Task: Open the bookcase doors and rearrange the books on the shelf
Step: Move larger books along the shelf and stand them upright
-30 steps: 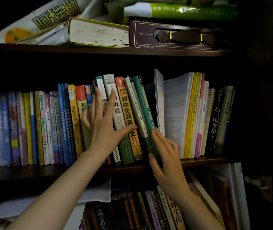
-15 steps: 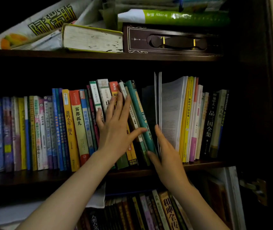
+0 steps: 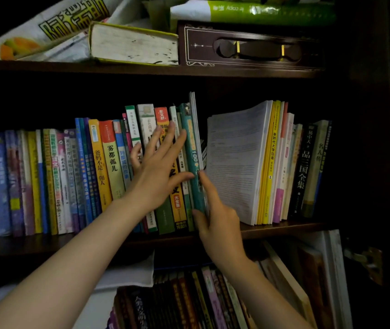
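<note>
Two hands at the books (image 3: 108, 162), left hand (image 3: 156, 179) spread flat on them, right hand (image 3: 217, 224) pinching teal book (image 3: 192, 150).

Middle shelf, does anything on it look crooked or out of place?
Yes. Right of the gap, a thick white page block stands splayed, a printed page bare with no cover showing. Left of the gap, the teal book, pinched by the right hand, and its neighbours under the left hand lean left.

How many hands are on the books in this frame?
2. Left hand lies flat on leaning books on the middle shelf; right hand touches the teal book low down, by the gap.
</note>
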A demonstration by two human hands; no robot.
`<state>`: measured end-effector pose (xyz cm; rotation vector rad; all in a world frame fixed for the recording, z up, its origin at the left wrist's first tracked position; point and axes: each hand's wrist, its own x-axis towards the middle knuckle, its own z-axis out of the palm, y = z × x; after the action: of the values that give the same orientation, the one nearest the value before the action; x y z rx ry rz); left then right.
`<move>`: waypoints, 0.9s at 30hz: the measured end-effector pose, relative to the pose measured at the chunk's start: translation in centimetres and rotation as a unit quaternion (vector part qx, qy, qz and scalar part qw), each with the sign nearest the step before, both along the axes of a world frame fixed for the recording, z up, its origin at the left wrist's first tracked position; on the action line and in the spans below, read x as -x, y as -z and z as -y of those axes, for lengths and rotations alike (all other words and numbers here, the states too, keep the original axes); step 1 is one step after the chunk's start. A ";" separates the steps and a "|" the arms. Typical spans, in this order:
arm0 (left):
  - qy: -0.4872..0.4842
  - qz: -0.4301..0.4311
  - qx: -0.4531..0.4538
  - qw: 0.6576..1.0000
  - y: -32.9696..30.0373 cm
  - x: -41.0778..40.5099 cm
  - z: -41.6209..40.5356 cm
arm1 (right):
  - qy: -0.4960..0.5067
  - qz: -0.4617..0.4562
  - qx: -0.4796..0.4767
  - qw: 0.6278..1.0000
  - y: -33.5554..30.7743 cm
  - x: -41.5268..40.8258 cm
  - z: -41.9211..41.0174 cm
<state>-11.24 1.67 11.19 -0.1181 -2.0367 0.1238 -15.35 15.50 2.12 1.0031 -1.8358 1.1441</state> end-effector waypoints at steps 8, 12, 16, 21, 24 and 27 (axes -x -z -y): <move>-0.003 -0.006 -0.033 0.999 0.3 -0.1 -1.2 | -0.053 0.010 -0.033 0.998 0.5 -0.7 -1.7; 0.000 -0.009 -0.020 1.000 0.8 0.0 -1.5 | 0.079 -0.030 0.095 0.992 0.3 0.9 -4.4; -0.009 -0.010 -0.027 1.000 1.4 0.6 -2.3 | 0.226 0.017 0.128 0.965 -0.4 3.5 -6.9; -0.005 -0.029 -0.019 0.999 1.8 2.1 -3.1 | 0.227 0.002 0.097 0.969 0.3 4.4 -7.6; -0.015 -0.051 -0.018 0.998 1.9 2.8 -3.2 | 0.233 -0.027 0.096 0.967 0.5 4.5 -7.6; -0.014 -0.061 -0.017 0.998 2.0 3.0 -3.1 | 0.210 -0.063 0.103 0.970 0.4 4.4 -7.3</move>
<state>-14.24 4.79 9.16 -0.0580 -1.9181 0.1113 -19.75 22.81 1.68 0.5218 -1.6832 0.9612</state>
